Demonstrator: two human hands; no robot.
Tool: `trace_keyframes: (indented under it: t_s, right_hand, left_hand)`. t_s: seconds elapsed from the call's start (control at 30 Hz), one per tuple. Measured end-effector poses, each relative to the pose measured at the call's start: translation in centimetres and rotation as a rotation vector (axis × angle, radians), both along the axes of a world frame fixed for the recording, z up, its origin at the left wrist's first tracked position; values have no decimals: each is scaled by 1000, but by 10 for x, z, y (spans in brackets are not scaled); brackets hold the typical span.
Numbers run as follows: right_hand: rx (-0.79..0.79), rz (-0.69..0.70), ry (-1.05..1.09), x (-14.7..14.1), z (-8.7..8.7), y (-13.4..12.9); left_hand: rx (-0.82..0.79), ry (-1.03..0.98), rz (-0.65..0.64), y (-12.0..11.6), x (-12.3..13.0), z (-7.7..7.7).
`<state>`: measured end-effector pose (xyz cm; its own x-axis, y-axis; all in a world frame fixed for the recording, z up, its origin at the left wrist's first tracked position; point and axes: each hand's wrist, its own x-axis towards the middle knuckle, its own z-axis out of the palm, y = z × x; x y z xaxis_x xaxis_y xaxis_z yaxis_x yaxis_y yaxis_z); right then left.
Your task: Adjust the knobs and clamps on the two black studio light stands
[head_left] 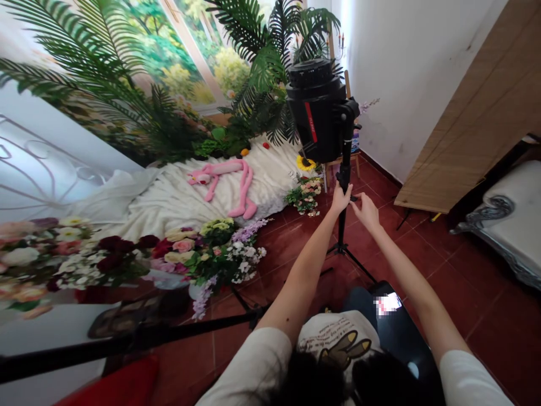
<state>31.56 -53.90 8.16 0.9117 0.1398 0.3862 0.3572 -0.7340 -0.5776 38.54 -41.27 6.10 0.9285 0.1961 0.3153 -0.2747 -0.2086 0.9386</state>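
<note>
A black studio light (318,115) with a red stripe is mounted on top of a black light stand (347,152). My left hand (340,195) is closed around the stand's pole below the light. Just to its right, my right hand (367,212) pinches a small black knob (354,198) on the side of the pole. The stand's legs (339,247) spread on the floor below my hands.
A pink plush toy (230,183) lies on a white cloth (169,194) to the left. Artificial flowers (181,248) and palm leaves (270,51) surround it. A black bar (198,326) crosses the lower left. A woven panel (465,113) and pale sofa (515,214) stand right, on red floor tiles (448,282).
</note>
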Motion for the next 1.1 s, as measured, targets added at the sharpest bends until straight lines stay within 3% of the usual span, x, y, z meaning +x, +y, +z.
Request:
trace_keyframes:
  t_s: [0.27,0.43,0.53,0.73,0.87,1.0,1.1]
  right_hand:
    - [-165,-86,153,5,20,2]
    - [-172,-95,238,14,23,1]
    - [-67,-76,296,22,20,-1]
    - [451,-15,577,30,7,2]
    - [547,-64,592,28,3,6]
    - [574,-87,595,25,3,8]
    - [582,-107,557,24,1,10]
  left_hand:
    - [15,0,6,0,1,0]
    - [-3,24,4,-1,-1,3]
    - [-23,31,-2,-1,-2,3]
    - [0,-1,-5,-1,6,-4]
    - [-5,28,6,-4,2,-2]
    - [-40,23,76,-2,-29,-7]
    - [-147,63,-40,6,-74,-31]
